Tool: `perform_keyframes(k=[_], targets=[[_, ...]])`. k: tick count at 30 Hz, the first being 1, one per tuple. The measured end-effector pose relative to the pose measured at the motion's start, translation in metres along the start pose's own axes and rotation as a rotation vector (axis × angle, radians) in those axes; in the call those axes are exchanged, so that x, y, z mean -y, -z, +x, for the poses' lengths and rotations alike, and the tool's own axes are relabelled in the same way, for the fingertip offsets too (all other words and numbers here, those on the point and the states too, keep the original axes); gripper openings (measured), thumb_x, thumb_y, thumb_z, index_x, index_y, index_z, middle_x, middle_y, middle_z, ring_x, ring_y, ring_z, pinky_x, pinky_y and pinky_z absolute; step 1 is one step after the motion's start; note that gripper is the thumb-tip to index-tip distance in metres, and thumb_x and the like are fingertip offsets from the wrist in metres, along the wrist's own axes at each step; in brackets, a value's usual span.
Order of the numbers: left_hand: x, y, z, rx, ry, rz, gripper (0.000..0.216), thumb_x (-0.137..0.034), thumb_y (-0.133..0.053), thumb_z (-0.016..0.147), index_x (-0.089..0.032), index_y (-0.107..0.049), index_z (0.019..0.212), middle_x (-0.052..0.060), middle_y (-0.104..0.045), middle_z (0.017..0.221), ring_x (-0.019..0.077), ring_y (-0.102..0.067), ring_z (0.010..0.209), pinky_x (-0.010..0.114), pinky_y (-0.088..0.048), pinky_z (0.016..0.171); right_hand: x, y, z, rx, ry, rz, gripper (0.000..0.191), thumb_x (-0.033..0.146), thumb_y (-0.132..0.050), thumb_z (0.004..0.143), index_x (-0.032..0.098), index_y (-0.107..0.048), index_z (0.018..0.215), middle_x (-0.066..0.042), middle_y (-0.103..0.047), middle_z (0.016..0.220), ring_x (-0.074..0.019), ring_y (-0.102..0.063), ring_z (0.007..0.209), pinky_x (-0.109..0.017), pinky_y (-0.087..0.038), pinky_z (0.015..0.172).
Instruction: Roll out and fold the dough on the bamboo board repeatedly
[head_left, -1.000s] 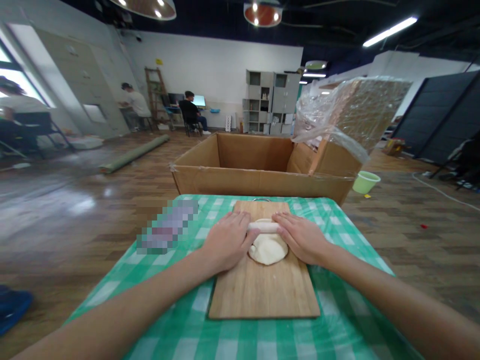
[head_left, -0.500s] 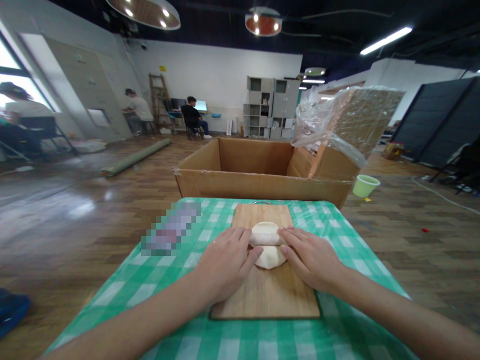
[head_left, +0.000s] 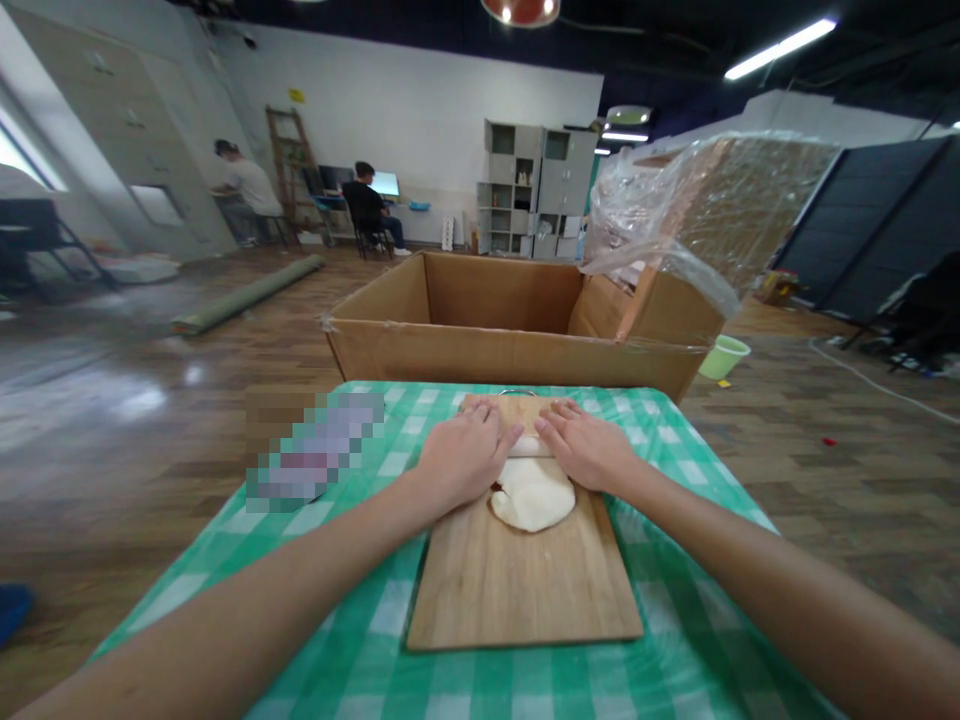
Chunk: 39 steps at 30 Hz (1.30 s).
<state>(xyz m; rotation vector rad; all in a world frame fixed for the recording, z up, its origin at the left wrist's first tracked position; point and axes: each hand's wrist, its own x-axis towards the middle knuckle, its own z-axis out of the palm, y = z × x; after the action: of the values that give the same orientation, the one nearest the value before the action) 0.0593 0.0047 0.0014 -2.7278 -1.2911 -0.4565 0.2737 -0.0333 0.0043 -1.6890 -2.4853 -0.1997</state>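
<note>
A flat piece of pale dough [head_left: 534,497] with an uneven edge lies on the wooden cutting board [head_left: 525,590]. Across its far edge sits a short, pale rolling pin [head_left: 531,447], of which only the middle shows. Its left end is under my left hand [head_left: 465,450] and its right end under my right hand [head_left: 588,445]. Both palms press down on the pin, fingers laid over it and pointing forward, thumbs angled in toward the middle.
A green checked cloth [head_left: 360,660] covers the table, with a blurred-out flat item [head_left: 322,450] at its left. Beyond the far edge stands a large open cardboard box [head_left: 517,350]. A light green bucket [head_left: 724,357] is on the floor at right. People sit farther back.
Both hands have pushed the rolling pin forward, away from me, to the far edge of the dough. More of the dough shows on the near side. The camera view has tilted down a little.
</note>
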Motion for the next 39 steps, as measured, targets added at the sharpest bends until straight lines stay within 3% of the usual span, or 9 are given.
perform_keyframes(k=[5,13,20,23,25,28,31,35,39], targets=[[-0.008,0.006,-0.022,-0.048,-0.036,-0.005,0.060,-0.053,-0.029,0.107,-0.011,-0.056,0.141,0.019,-0.057,0.149,0.0317,-0.052,0.140,0.048,-0.036,0.119,0.019,0.009,-0.026,-0.043,-0.162,0.103,0.065,0.051,-0.017,0.109,0.013,-0.058,0.144,-0.016,-0.059,0.149,-0.0306,-0.053,0.139,-0.047,-0.043,0.114],[-0.030,0.020,-0.082,-0.090,-0.075,-0.025,0.069,-0.056,-0.037,0.103,-0.011,-0.040,0.156,0.018,-0.048,0.158,0.0332,-0.045,0.145,0.052,-0.031,0.123,0.044,0.014,-0.075,-0.080,-0.078,0.056,0.070,0.057,-0.030,0.106,0.011,-0.041,0.158,-0.018,-0.032,0.166,-0.0350,-0.027,0.155,-0.058,-0.026,0.124],[-0.041,0.031,-0.103,-0.064,-0.089,0.005,0.068,-0.053,-0.043,0.102,-0.009,-0.043,0.153,0.019,-0.049,0.157,0.0357,-0.047,0.144,0.054,-0.033,0.122,0.062,0.019,-0.097,-0.090,-0.059,0.043,0.076,0.059,-0.037,0.103,0.008,-0.037,0.159,-0.021,-0.037,0.163,-0.0377,-0.032,0.153,-0.059,-0.024,0.124],[-0.040,0.032,-0.102,-0.082,-0.098,0.008,0.060,-0.043,-0.044,0.102,-0.011,-0.042,0.153,0.019,-0.049,0.156,0.0338,-0.047,0.144,0.054,-0.033,0.122,0.062,0.022,-0.101,-0.130,-0.042,0.056,0.071,0.054,-0.039,0.104,0.009,-0.040,0.158,-0.021,-0.042,0.161,-0.0378,-0.035,0.151,-0.059,-0.026,0.123],[-0.035,0.034,-0.097,-0.056,-0.095,-0.024,0.049,-0.034,-0.042,0.103,-0.014,-0.048,0.147,0.017,-0.056,0.150,0.0322,-0.051,0.140,0.053,-0.036,0.119,0.056,0.028,-0.097,-0.117,-0.033,0.117,0.059,0.049,-0.036,0.106,0.012,-0.051,0.150,-0.018,-0.054,0.152,-0.0350,-0.048,0.142,-0.054,-0.036,0.117],[-0.023,0.043,-0.082,0.073,-0.056,-0.156,0.034,-0.032,-0.040,0.105,-0.020,-0.062,0.128,0.011,-0.069,0.128,0.0284,-0.064,0.119,0.047,-0.049,0.105,0.036,0.040,-0.077,-0.035,-0.087,0.275,0.054,0.042,-0.024,0.110,0.019,-0.073,0.110,-0.010,-0.077,0.110,-0.0243,-0.071,0.098,-0.037,-0.051,0.087],[-0.011,0.053,-0.069,0.150,-0.067,-0.325,0.022,-0.030,-0.047,0.103,-0.022,-0.066,0.110,0.006,-0.069,0.113,0.0227,-0.066,0.104,0.036,-0.052,0.091,0.018,0.046,-0.049,-0.018,-0.196,0.220,0.061,0.041,-0.024,0.109,0.018,-0.073,0.081,-0.010,-0.077,0.087,-0.0211,-0.069,0.078,-0.033,-0.048,0.073],[-0.001,0.056,-0.062,0.134,-0.108,-0.399,0.015,-0.030,-0.053,0.099,-0.021,-0.066,0.097,0.005,-0.064,0.106,0.0197,-0.064,0.095,0.030,-0.050,0.083,0.013,0.040,-0.028,0.116,-0.302,-0.024,0.052,0.040,-0.037,0.105,0.015,-0.075,0.079,-0.016,-0.077,0.085,-0.0250,-0.070,0.074,-0.034,-0.046,0.065],[0.003,0.050,-0.044,0.154,-0.132,-0.392,0.034,-0.037,-0.043,0.104,-0.021,-0.065,0.085,0.005,-0.067,0.097,0.0188,-0.064,0.086,0.031,-0.048,0.079,0.021,0.029,-0.034,0.203,-0.070,-0.171,0.035,0.024,-0.044,0.100,0.014,-0.077,0.094,-0.018,-0.078,0.094,-0.0307,-0.073,0.084,-0.036,-0.050,0.067]])
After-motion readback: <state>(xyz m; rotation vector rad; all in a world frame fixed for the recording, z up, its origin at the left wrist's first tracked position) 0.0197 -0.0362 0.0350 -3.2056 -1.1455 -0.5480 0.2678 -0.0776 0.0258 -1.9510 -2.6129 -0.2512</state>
